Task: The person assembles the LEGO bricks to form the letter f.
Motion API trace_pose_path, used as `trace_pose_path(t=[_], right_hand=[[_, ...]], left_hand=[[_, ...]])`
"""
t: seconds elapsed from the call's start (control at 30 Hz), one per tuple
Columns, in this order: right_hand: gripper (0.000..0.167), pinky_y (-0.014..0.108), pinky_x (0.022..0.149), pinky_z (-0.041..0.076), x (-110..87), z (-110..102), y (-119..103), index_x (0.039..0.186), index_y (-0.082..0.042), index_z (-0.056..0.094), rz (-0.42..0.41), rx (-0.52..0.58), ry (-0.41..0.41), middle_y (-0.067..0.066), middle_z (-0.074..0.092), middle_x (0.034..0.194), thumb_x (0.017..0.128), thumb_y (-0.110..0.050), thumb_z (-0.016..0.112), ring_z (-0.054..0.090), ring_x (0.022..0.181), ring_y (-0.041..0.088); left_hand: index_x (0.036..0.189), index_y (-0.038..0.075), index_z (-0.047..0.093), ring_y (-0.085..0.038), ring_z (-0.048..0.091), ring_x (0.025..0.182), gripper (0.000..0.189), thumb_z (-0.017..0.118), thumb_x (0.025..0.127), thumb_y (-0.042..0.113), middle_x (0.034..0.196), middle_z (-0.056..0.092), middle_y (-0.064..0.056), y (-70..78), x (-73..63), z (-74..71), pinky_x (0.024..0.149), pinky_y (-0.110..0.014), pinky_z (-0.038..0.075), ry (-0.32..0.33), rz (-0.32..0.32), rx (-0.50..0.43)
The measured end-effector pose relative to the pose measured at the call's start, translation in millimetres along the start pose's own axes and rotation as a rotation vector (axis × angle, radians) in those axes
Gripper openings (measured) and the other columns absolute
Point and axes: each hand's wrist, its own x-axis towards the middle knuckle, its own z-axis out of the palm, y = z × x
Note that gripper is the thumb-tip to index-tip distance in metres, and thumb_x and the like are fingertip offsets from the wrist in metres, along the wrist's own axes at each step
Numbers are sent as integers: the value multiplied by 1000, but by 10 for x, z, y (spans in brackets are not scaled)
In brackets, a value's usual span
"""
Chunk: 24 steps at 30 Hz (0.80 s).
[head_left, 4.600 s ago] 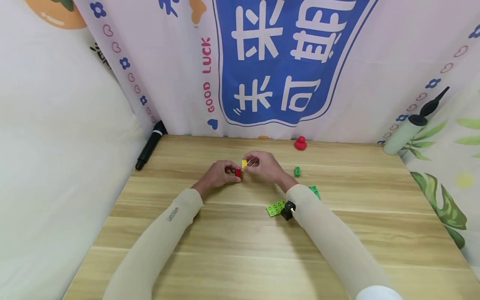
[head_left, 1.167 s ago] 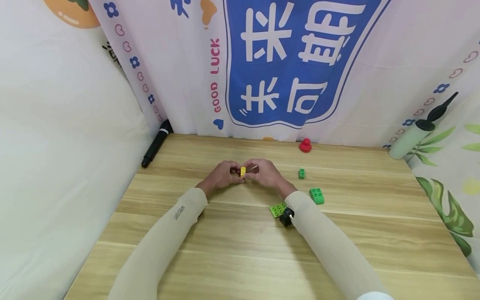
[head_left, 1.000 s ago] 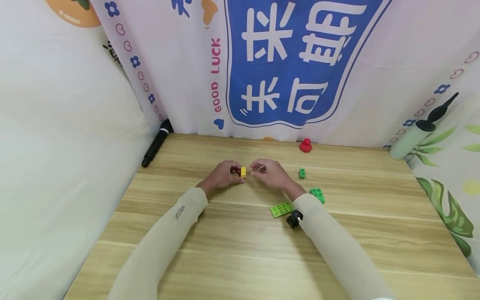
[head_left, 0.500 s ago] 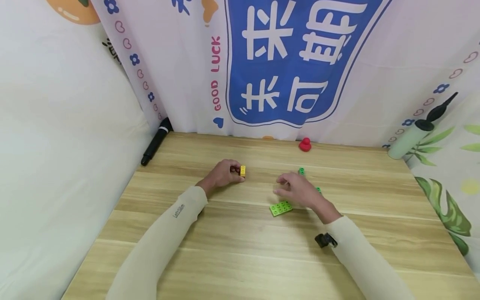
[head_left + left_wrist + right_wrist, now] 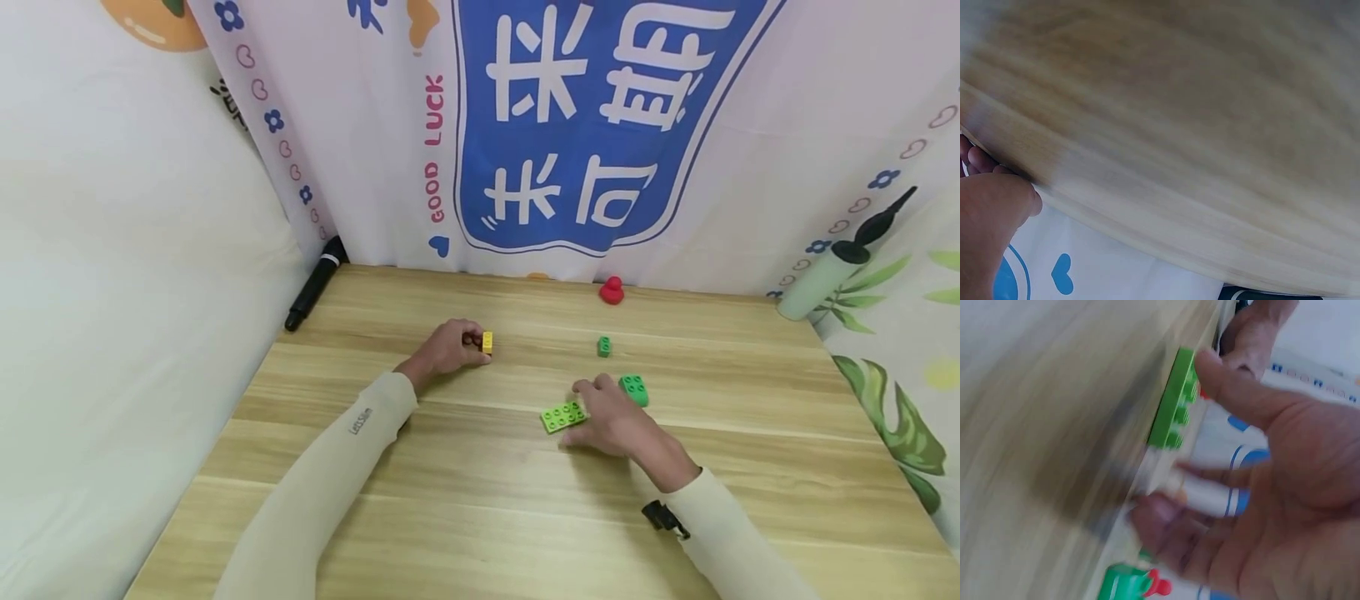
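My left hand [image 5: 452, 346] pinches a small stack with a yellow brick [image 5: 487, 342] on top. A bit of red [image 5: 1204, 394] shows near that hand in the right wrist view; the rest of the stack's lower part is hidden by fingers. My right hand [image 5: 609, 415] reaches over the right end of a flat lime-green brick [image 5: 562, 417], thumb on the near side and fingers on the far side, spread apart. In the right wrist view the lime-green brick [image 5: 1172, 403] lies studs sideways beyond the thumb. The left wrist view shows only part of my left hand [image 5: 994, 212].
Beside my right hand lies a larger green brick [image 5: 633, 390], with a small green brick [image 5: 604, 347] farther back. A red knobbed piece [image 5: 612, 291] stands near the back curtain. At the back corners are a black pen-like tube [image 5: 313, 287] and a pale green pump [image 5: 821, 279].
The yellow brick went from my right hand onto the red brick in my left hand. My right hand then let go and moved right and nearer, down to the lime-green brick.
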Motion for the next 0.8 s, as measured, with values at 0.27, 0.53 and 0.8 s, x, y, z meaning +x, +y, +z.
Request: trace_pose_path(t=[0.27, 0.53, 0.8], right_hand=[[36, 46, 99, 56, 68, 46, 140, 127, -12, 72, -248, -38, 29, 4, 68, 124, 93, -11, 85, 64, 112, 22], [53, 44, 86, 57, 81, 157, 172, 142, -8, 61, -171, -75, 98, 12, 69, 121, 98, -30, 81, 65, 100, 21], [85, 40, 85, 52, 70, 76, 173, 163, -13, 43, -143, 58, -58, 8, 64, 111, 93, -36, 86, 58, 97, 19]], left_hand=[[118, 2, 74, -22, 63, 102, 33, 87, 93, 19, 111, 72, -11, -6, -16, -2, 96, -36, 53, 2, 0, 4], [118, 3, 74, -23, 63, 103, 34, 87, 92, 20, 112, 71, -11, 12, -14, 9, 97, -38, 53, 7, -7, 12], [117, 3, 73, -23, 63, 104, 33, 87, 93, 20, 113, 71, -11, 22, -20, 18, 99, -38, 53, 8, -4, 19]])
